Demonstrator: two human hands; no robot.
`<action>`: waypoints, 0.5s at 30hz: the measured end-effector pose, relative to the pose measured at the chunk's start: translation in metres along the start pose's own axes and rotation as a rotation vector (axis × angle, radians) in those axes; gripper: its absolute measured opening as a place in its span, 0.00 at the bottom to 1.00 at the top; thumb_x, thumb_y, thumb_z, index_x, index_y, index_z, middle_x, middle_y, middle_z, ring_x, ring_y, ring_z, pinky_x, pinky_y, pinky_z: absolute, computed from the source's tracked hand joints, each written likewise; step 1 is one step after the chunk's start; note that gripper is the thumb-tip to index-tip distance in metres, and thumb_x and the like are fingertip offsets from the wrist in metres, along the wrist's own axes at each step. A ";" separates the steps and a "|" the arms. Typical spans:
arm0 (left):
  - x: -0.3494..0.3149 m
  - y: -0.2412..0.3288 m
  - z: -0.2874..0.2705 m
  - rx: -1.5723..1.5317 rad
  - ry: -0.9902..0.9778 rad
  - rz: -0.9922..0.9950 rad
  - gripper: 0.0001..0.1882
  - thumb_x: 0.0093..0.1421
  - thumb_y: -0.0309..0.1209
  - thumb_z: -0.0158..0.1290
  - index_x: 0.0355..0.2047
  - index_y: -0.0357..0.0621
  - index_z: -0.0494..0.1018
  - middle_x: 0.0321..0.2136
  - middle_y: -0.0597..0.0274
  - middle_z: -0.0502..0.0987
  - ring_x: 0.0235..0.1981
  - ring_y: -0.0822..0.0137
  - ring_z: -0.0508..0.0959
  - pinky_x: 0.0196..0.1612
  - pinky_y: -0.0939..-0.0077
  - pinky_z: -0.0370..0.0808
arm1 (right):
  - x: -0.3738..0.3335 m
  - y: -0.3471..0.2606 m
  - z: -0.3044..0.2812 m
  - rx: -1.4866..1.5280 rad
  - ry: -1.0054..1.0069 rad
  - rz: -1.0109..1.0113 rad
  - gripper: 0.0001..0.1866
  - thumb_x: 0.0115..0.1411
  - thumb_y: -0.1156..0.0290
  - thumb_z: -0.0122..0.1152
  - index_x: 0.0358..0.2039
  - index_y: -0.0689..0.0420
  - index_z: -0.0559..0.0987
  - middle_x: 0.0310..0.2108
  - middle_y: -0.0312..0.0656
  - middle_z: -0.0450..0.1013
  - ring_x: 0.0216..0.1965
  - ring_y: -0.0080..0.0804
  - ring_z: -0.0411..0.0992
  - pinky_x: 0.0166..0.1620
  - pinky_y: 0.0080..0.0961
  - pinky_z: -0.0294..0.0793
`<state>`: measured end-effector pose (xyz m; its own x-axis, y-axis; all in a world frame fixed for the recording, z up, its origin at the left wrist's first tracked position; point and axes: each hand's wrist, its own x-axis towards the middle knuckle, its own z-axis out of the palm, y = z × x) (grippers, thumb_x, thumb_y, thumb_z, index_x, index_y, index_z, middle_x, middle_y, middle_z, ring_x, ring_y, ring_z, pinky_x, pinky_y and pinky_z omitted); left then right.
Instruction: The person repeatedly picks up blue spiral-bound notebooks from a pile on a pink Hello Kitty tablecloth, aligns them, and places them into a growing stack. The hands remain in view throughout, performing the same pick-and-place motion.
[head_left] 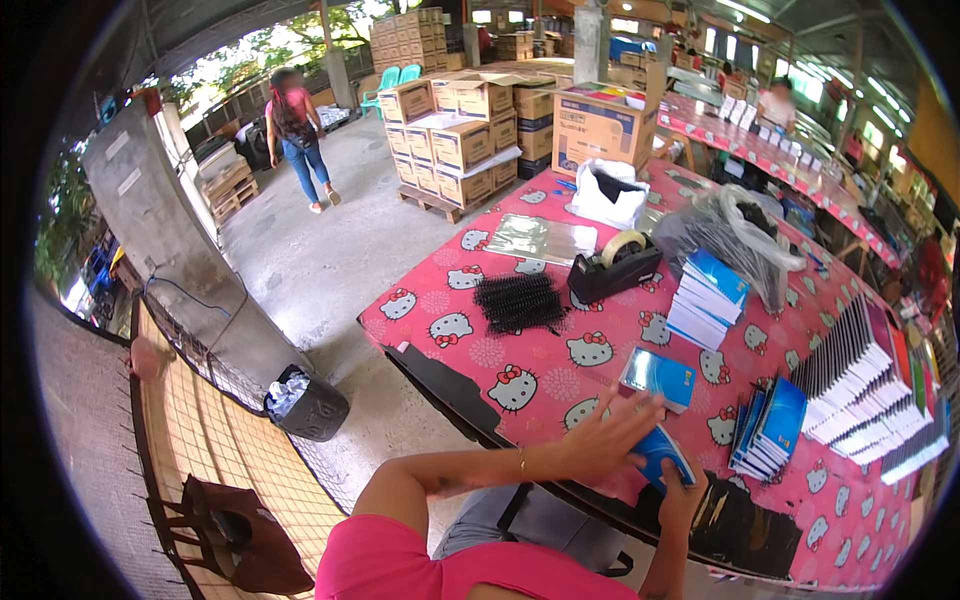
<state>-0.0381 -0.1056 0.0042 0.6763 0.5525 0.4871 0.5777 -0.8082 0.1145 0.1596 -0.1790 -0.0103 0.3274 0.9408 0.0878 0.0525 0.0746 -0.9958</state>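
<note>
A small blue-covered notebook [660,452] is held tilted in my right hand [682,494] at the table's near edge, with the fingers wrapped round its lower right side. My left hand [612,436] reaches across to the notebook's upper left side, its fingers stretched out and close together. Whether the left palm presses on the cover is hidden. Just beyond my left fingertips lies another blue notebook [657,378], flat on the table. Black plastic binding coils [518,302] lie in a pile farther left. To the right sits a small group of blue notebooks [772,425].
The pink patterned table [450,375] holds a tape dispenser [615,268], stacked notebooks [708,298], a plastic bag [725,235] and larger spiral-bound stacks [850,375]. A carton [605,130] stands at its far end. A bin [310,408] is on the floor; a person [298,135] walks beyond.
</note>
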 end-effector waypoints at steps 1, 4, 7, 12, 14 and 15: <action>-0.020 0.004 0.013 0.010 -0.080 -0.002 0.41 0.62 0.49 0.54 0.69 0.42 0.55 0.70 0.47 0.54 0.71 0.52 0.53 0.68 0.41 0.50 | 0.002 -0.005 -0.001 -0.012 -0.012 -0.009 0.15 0.60 0.72 0.67 0.46 0.63 0.81 0.36 0.37 0.78 0.35 0.21 0.73 0.39 0.20 0.72; -0.006 -0.006 0.006 0.042 -0.022 -0.028 0.43 0.63 0.52 0.50 0.71 0.42 0.52 0.72 0.49 0.51 0.73 0.52 0.50 0.68 0.38 0.48 | -0.001 0.002 -0.006 -0.032 -0.029 -0.018 0.16 0.61 0.69 0.67 0.48 0.63 0.81 0.36 0.37 0.77 0.35 0.20 0.72 0.37 0.18 0.72; 0.015 -0.012 -0.005 0.103 0.015 0.006 0.41 0.65 0.54 0.47 0.71 0.43 0.52 0.71 0.49 0.51 0.73 0.51 0.50 0.67 0.36 0.50 | -0.001 0.001 -0.001 -0.036 -0.069 -0.007 0.17 0.61 0.68 0.67 0.48 0.63 0.81 0.36 0.36 0.77 0.34 0.19 0.72 0.34 0.17 0.72; -0.008 0.010 -0.005 0.127 -0.266 0.096 0.42 0.65 0.56 0.45 0.71 0.43 0.52 0.72 0.51 0.51 0.73 0.52 0.50 0.65 0.35 0.53 | -0.007 0.000 -0.014 -0.012 -0.032 -0.008 0.16 0.60 0.69 0.67 0.47 0.63 0.81 0.36 0.36 0.77 0.33 0.18 0.72 0.31 0.16 0.72; 0.013 0.001 -0.007 0.105 -0.024 0.030 0.42 0.65 0.57 0.45 0.71 0.43 0.52 0.72 0.52 0.51 0.73 0.53 0.49 0.65 0.35 0.53 | -0.003 0.007 -0.006 0.029 -0.080 0.005 0.16 0.60 0.69 0.67 0.47 0.63 0.82 0.36 0.36 0.77 0.33 0.19 0.72 0.31 0.16 0.72; 0.016 0.000 -0.007 0.116 -0.023 0.047 0.43 0.65 0.57 0.45 0.71 0.43 0.52 0.72 0.51 0.51 0.73 0.53 0.50 0.65 0.36 0.53 | -0.004 0.007 -0.005 0.038 -0.106 0.018 0.16 0.60 0.69 0.67 0.47 0.63 0.82 0.36 0.36 0.77 0.33 0.19 0.72 0.32 0.17 0.72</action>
<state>-0.0304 -0.0985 0.0178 0.7136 0.5203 0.4691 0.5933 -0.8049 -0.0099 0.1629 -0.1840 -0.0178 0.2262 0.9717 0.0685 0.0109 0.0678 -0.9976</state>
